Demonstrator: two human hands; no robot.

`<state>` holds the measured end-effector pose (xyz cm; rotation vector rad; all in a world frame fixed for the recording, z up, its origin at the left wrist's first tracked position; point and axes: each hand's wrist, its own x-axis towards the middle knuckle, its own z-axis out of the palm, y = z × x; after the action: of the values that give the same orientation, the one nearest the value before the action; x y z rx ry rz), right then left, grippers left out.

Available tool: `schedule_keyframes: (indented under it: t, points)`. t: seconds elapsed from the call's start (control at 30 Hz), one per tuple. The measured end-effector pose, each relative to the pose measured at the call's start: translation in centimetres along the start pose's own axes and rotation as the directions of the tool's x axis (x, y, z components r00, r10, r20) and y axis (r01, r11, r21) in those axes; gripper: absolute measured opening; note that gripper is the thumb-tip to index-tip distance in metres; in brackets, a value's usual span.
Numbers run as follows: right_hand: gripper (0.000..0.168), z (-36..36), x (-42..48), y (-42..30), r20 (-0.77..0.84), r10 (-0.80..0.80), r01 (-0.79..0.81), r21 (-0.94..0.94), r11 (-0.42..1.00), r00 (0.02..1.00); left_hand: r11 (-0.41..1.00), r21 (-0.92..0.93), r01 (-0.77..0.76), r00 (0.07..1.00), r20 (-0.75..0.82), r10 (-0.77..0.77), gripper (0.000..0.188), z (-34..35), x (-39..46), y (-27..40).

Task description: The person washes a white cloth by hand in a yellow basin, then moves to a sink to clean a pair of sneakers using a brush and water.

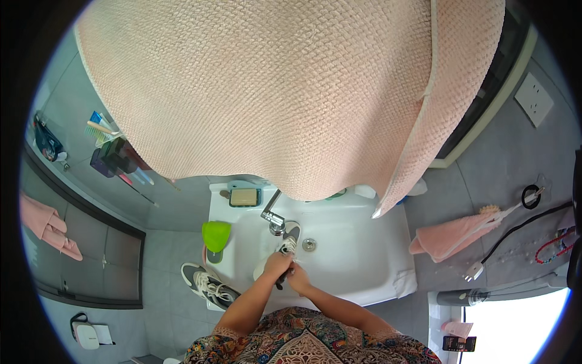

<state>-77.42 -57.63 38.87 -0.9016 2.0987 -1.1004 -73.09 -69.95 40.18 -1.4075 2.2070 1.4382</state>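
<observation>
Both hands are over the left half of a white washbasin [359, 268], close together on a grey sneaker with white laces [289, 236]. My left hand [278, 265] grips the shoe from the left side. Beside it, my right hand [298, 278] holds the shoe from the right; its fingertips are partly hidden. The shoe's toe points up towards the chrome faucet [274, 220], under its spout. A metal drain [309, 245] lies to the right of the shoe. Another grey sneaker [209, 285] rests at the basin's left front edge.
A large pink towel [291, 100] hangs over the basin's back. A soap bar [243, 197] in a dish and a bright green object [216, 235] sit on the left rim. A white cloth [404, 283] lies on the right front corner. A plug [474, 271] dangles at the right.
</observation>
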Motion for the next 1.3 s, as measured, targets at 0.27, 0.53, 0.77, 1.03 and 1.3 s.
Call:
schedule_keyframes:
  t: [0.27, 0.53, 0.77, 1.03, 1.3]
  points:
    - [0.031, -2.3, -0.8, -0.7, 0.039, 0.092, -0.095, 0.095, 0.991, 0.995, 0.965, -0.15, 0.216, 0.873, -0.412, -0.26, 0.052, -2.9, 6.3, -7.8]
    - [0.031, -10.8, 1.8, 0.3, 0.325, -0.037, 0.016, 0.066, 0.998, 0.945, 0.38, -0.804, 0.457, 0.817, 0.548, 0.178, 0.082, 0.2, 4.1, -5.1]
    - [0.032, -12.4, 8.4, -7.0, 0.674, 0.052, -0.056, -0.016, 0.998, 0.737, -0.031, -0.929, 0.37, 0.858, 0.328, 0.396, 0.09, -0.8, 0.6, -4.2]
    - [0.038, -11.0, 10.1, -8.1, 0.624, -0.148, 0.462, -0.379, 0.802, 0.768, -0.319, -0.907, 0.275, 0.897, 0.122, 0.425, 0.076, -1.8, 0.1, -3.8]
    - [0.035, -15.3, 7.6, -8.3, 0.636, -0.067, 0.309, -0.278, 0.909, 0.769, -0.164, -0.983, 0.088, 0.973, 0.05, 0.224, 0.069, -1.7, 0.7, -5.2]
